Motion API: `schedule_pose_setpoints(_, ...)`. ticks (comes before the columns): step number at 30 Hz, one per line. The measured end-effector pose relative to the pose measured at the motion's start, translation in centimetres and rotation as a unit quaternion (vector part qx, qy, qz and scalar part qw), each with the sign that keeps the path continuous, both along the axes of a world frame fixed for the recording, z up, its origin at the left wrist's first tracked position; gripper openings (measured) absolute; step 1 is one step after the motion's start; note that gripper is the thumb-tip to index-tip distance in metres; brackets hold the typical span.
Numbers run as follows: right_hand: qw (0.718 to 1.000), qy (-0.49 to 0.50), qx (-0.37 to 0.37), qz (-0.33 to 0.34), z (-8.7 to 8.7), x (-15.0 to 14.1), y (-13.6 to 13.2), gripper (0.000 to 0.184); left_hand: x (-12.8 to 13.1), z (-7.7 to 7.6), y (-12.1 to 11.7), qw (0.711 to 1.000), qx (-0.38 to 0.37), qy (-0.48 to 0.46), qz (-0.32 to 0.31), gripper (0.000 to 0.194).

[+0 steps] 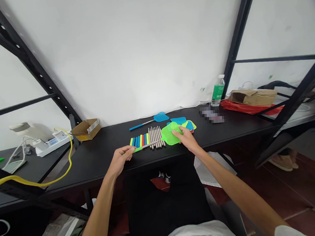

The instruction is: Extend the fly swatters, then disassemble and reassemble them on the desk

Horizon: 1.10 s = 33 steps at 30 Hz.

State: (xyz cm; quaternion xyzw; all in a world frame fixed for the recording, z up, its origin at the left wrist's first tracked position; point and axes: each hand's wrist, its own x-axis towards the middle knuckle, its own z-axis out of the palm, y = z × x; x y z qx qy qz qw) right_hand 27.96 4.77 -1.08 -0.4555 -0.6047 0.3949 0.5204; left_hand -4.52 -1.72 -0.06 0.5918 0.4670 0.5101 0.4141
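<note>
A green fly swatter [170, 135] lies level across both my hands, above the front of the black table. My left hand [120, 157] is closed round its green handle, and my right hand [186, 138] pinches the edge of its perforated head. Beneath its metal rod stand out a row of coloured handle tubes [139, 140] in yellow, blue and red, and several metal rods [154, 133] laid side by side. Partly behind my right hand is a pile of loose swatter heads [178, 120] in blue, yellow and red. A complete blue fly swatter [160, 116] lies farther back.
An open cardboard box [86, 129] stands at the left, near a white power strip [53, 144] and a yellow cable [70, 156]. At the back right are a water bottle [218, 91] and a red bag [250, 108] under a cardboard box. Black shelf posts [235, 37] rise at both sides.
</note>
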Motion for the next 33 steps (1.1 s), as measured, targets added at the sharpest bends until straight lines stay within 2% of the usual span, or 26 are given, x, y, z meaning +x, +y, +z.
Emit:
schedule_pose_setpoints(9,1.000,-0.008,0.013,0.007,0.05,0.08,-0.07,0.038,-0.10,0.14,-0.10,1.000,0.003,0.020,-0.016,0.030)
schedule_pose_setpoints(19,0.999,-0.016,0.027,0.016,-0.11,0.21,0.02,0.037,0.00,0.38,-0.30,0.999,0.010,0.025,-0.019,0.031)
schedule_pose_setpoints(24,0.998,-0.054,0.035,-0.004,-0.33,0.25,0.35,0.040,0.04,0.34,-0.29,0.999,0.015,0.027,-0.010,0.030)
schedule_pose_setpoints(33,0.989,-0.116,0.089,-0.027,0.26,0.21,-0.33,0.041,-0.11,0.35,-0.26,0.999,0.011,0.031,-0.020,0.029)
